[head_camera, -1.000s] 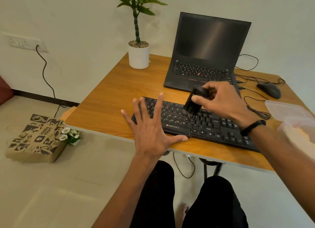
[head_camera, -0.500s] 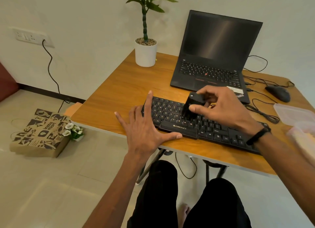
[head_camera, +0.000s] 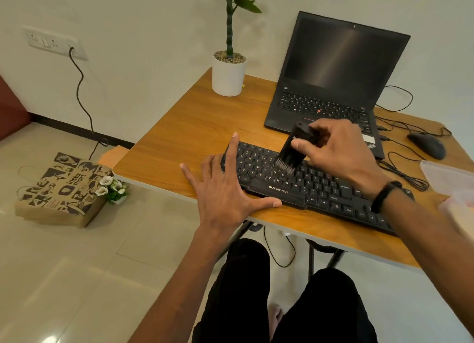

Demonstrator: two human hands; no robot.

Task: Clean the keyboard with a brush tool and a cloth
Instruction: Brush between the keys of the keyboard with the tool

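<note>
Brushing step: right hand [head_camera: 341,155] pinches brush tool [head_camera: 295,150], bristles on keyboard [head_camera: 320,188] keys just below-left of it, left hand [head_camera: 225,194] spread flat bracing keyboard's left end; next likely sweep neighbouring rows, cloth unseen.

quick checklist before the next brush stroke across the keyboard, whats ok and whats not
1. Right hand grips the brush: ok.
2. Bristles down on the keyboard keys, mid letter rows: ok.
3. Left hand flat, fingers spread, steadying the keyboard's left end: ok.
4. Stroke path clear of the laptop behind: ok.
5. Cloth ready for wiping: cannot tell, none plainly in view.
6. Dust left between keys: cannot tell, too small to see.
</note>
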